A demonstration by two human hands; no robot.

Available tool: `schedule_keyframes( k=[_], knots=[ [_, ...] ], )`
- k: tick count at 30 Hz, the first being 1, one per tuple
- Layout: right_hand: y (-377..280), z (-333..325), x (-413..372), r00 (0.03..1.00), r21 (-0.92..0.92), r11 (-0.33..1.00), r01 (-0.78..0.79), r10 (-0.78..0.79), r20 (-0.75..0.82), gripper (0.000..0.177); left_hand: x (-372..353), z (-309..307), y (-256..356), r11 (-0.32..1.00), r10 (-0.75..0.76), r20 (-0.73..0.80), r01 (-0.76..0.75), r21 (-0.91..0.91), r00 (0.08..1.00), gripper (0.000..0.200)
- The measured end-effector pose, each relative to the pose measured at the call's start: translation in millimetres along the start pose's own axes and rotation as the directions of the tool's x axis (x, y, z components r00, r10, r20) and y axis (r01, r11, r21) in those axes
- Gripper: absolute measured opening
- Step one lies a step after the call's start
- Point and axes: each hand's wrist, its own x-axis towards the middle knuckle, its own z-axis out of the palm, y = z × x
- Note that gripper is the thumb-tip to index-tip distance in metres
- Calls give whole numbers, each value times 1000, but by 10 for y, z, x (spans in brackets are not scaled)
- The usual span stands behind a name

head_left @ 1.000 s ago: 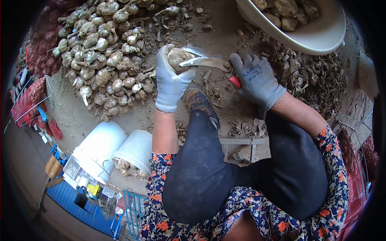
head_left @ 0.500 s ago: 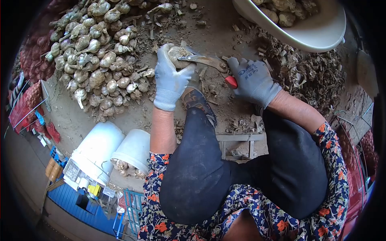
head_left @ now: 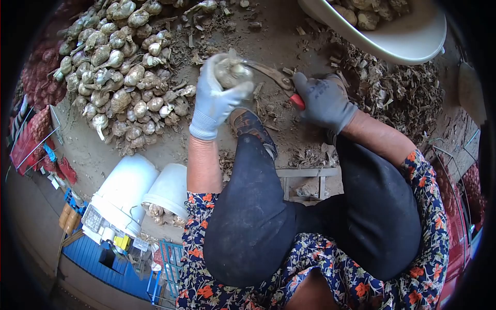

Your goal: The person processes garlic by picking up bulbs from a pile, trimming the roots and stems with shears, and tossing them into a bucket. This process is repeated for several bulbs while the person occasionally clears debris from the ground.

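Note:
A pale garlic bulb (head_left: 231, 73) sits in my left hand (head_left: 214, 101), whose gray-gloved fingers wrap round it. My right hand (head_left: 324, 102), also gloved, is closed on the red handle of a pair of shears (head_left: 277, 76). The shears' metal jaws reach left to the top of the bulb, close to the stem end; whether they touch it is hard to tell. A large heap of garlic bulbs (head_left: 121, 72) lies on the ground left of my left hand.
A white basin (head_left: 413, 49) with garlic stands at the upper right, above a pile of dry trimmings (head_left: 398, 98). White buckets (head_left: 126, 186) lie at the lower left. Red mesh sacks (head_left: 44, 77) flank the heap. A metal frame (head_left: 302, 173) is between my legs.
The bulb has turned in my left hand, its stem end now nearer the jaws. My left hand has tilted and shifted slightly; my right hand has changed its angle a little.

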Motion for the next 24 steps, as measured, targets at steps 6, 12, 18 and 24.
schedule_keyframes(
  k=[6, 12, 18, 24],
  knots=[
    [193, 46, -38, 996, 165, 983, -77, 85, -40, 31, -10, -114, -106, 940, -110, 25, 113, -321, 994, 81],
    [169, 93, -29, 975, -2, 993, 116, -114, -188, 46, -12, -80, -202, 979, 14, 79, 3, -205, 997, 68],
    [63, 66, 47, 989, -39, 994, 101, -104, -108, 38, -59, -7, -26, 994, -4, 187, 25, -110, 982, 60],
    [176, 165, -16, 982, 494, 849, -188, 173, 77, 29, 112, 82, 85, 929, -89, 281, 181, -323, 956, 67]
  ],
)
